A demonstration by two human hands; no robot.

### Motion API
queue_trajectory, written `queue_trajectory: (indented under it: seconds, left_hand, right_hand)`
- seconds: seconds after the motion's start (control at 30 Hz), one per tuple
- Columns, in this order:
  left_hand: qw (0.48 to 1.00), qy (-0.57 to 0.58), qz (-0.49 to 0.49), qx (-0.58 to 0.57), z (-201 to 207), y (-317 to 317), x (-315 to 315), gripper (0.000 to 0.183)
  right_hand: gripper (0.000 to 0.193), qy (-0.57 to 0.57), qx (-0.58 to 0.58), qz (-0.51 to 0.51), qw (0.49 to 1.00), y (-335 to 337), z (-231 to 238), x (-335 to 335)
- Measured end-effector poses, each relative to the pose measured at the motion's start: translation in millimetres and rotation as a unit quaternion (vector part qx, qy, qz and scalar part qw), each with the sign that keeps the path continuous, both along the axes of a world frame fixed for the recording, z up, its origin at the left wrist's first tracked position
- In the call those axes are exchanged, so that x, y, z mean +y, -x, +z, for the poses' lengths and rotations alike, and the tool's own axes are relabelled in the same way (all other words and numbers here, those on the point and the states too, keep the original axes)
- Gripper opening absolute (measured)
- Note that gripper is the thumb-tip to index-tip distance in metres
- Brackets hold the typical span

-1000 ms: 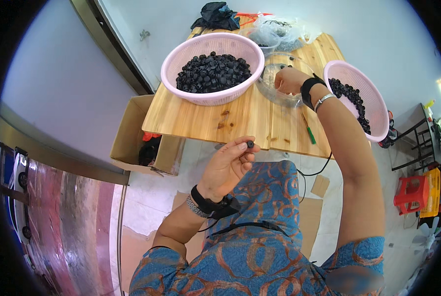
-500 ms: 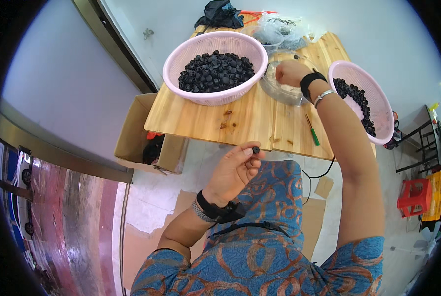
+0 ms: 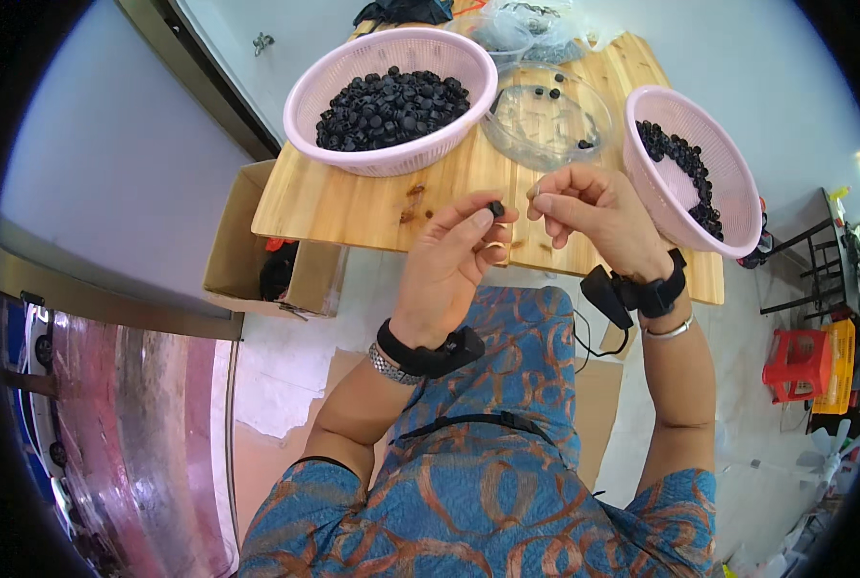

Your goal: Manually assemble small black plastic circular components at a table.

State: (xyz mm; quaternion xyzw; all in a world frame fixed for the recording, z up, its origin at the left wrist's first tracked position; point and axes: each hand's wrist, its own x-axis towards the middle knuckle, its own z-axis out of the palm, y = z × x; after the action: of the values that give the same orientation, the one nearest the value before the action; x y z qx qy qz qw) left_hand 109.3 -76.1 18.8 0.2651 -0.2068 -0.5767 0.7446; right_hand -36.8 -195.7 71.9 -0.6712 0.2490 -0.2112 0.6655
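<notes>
A small round black plastic cap [image 3: 495, 208] is pinched between the thumb and fingertips of my left hand [image 3: 444, 275]. Just right of it, with a small gap between, my right hand [image 3: 603, 217] pinches something tiny and pale that I cannot make out. Both hands are above the table's front edge. Behind them stands a clear plastic bowl [image 3: 526, 146] with a few black pieces in it. A pink basket [image 3: 300, 111] heaped with similar black caps is at the left, and a second pink basket [image 3: 738, 193] at the right holds fewer black pieces.
The wooden table [image 3: 338, 207] carries the bowl and baskets. Clear plastic bags [image 3: 536, 29] and a black bag [image 3: 406, 12] lie at its back. Left of the table, a cardboard box [image 3: 228, 231] stands on the floor. A red stool [image 3: 796, 366] is off to the right.
My right hand has come from the clear bowl toward me, next to my left hand, with its fingers pinched. My left hand has risen in view, still holding the cap.
</notes>
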Motion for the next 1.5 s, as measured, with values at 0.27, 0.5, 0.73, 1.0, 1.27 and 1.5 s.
queue_trajectory:
  seconds: [0.27, 0.5, 0.73, 1.0, 1.27, 1.5]
  left_hand:
    - [0.993, 0.015, 0.007, -0.114, -4.8, 18.7, -2.3, 0.025]
    - [0.973, -0.007, 0.033, -0.228, 0.8, 30.5, 0.6, 0.024]
    - [0.933, 0.036, 0.056, -0.354, 1.7, 38.6, -0.7, 0.021]
    - [0.929, 0.031, 0.048, -0.367, 5.6, 38.3, 0.9, 0.021]
    - [0.904, 0.048, 0.08, -0.417, 0.3, 41.3, -2.2, 0.02]
    - [0.955, 0.002, 0.012, -0.295, 2.1, 37.4, -0.2, 0.019]
  right_hand:
    - [0.008, 0.548, 0.043, -0.055, 0.834, 14.6, -2.6, 26.3]
    - [0.011, 0.665, 0.137, -0.044, 0.733, 26.9, 3.5, 36.5]
    - [0.011, 0.678, 0.194, -0.031, 0.708, 35.5, 10.2, 42.7]
    - [0.012, 0.694, 0.189, -0.029, 0.694, 37.7, 12.8, 47.2]
    - [0.016, 0.712, 0.17, -0.04, 0.681, 35.7, 11.6, 47.3]
    - [0.012, 0.433, 0.023, -0.028, 0.9, 49.5, 0.7, 27.4]
